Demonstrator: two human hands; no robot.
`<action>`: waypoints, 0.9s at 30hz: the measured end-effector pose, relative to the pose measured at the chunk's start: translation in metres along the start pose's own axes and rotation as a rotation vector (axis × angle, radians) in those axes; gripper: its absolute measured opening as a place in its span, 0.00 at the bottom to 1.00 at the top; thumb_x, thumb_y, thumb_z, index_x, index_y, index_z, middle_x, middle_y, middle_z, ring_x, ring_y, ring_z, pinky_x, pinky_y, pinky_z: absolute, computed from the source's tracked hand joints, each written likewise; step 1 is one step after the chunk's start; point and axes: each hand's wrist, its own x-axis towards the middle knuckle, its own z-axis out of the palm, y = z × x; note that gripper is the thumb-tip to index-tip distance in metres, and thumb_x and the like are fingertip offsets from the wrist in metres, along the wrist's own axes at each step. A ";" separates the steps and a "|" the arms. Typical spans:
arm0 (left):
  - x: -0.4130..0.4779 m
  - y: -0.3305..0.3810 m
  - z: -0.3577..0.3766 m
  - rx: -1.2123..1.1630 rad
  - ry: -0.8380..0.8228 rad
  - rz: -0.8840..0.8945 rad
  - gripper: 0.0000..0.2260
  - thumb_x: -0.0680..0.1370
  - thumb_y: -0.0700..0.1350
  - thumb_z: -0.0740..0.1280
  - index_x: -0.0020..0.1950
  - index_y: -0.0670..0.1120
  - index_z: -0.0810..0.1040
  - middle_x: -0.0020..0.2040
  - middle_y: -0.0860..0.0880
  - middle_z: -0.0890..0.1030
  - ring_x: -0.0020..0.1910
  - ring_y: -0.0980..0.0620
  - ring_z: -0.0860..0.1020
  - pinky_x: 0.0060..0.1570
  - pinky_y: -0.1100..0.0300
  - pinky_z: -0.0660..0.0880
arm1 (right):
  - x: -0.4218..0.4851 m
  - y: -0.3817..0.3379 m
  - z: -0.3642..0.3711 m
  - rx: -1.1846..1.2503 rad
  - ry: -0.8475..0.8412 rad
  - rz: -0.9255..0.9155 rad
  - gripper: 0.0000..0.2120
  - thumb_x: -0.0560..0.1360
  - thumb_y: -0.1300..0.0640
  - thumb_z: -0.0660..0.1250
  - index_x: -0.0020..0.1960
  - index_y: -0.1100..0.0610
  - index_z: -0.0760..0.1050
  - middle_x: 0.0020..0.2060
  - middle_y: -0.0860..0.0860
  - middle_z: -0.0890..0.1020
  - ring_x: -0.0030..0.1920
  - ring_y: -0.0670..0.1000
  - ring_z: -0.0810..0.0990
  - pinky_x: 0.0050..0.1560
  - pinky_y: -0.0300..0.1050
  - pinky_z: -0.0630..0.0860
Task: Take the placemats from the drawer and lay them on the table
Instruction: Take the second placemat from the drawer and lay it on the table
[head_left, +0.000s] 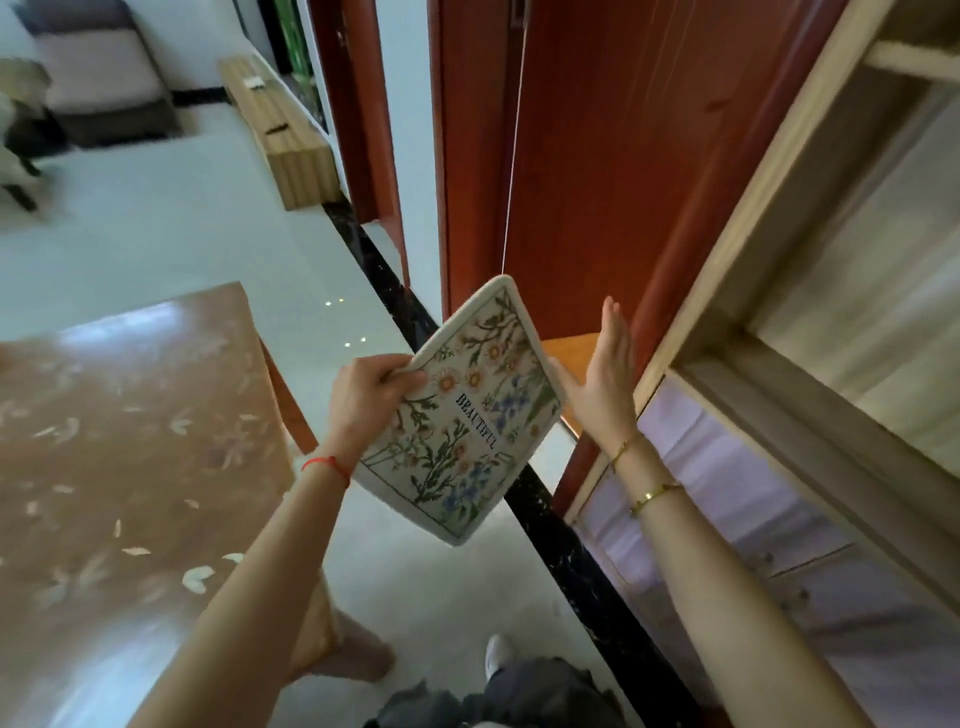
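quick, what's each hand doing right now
Left hand: closed, gripping the floral placemat by its edge.
Right hand: open, flat against the placemat's other edge.

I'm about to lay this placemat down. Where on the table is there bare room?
The table top shows bare right up to its near-right edge beside the left hand, which holds the placemat. The floor gap toward the cabinet is tighter.

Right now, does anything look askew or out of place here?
Nothing looks damaged or spilled. The floral placemat hangs tilted in mid-air, pinched by the left hand, while the right hand is open at its far edge.
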 end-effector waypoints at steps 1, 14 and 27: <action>0.010 -0.002 -0.003 -0.077 0.043 -0.049 0.05 0.77 0.48 0.71 0.50 0.50 0.87 0.40 0.51 0.86 0.39 0.51 0.84 0.41 0.59 0.80 | 0.015 0.006 0.007 0.051 -0.040 0.085 0.46 0.75 0.40 0.65 0.80 0.59 0.43 0.79 0.58 0.51 0.79 0.57 0.50 0.78 0.53 0.50; 0.110 -0.067 -0.048 -0.720 0.364 -0.312 0.06 0.79 0.41 0.70 0.53 0.45 0.85 0.46 0.46 0.88 0.42 0.49 0.86 0.44 0.56 0.84 | 0.123 -0.028 0.168 0.923 -0.913 0.711 0.22 0.81 0.43 0.57 0.61 0.58 0.78 0.58 0.55 0.81 0.58 0.55 0.79 0.54 0.50 0.77; 0.290 -0.181 -0.099 -0.822 0.604 -0.545 0.09 0.76 0.41 0.72 0.55 0.44 0.84 0.52 0.44 0.86 0.51 0.43 0.84 0.56 0.46 0.80 | 0.345 -0.110 0.298 0.807 -0.660 0.401 0.05 0.78 0.61 0.65 0.52 0.54 0.76 0.47 0.54 0.85 0.42 0.49 0.86 0.42 0.46 0.83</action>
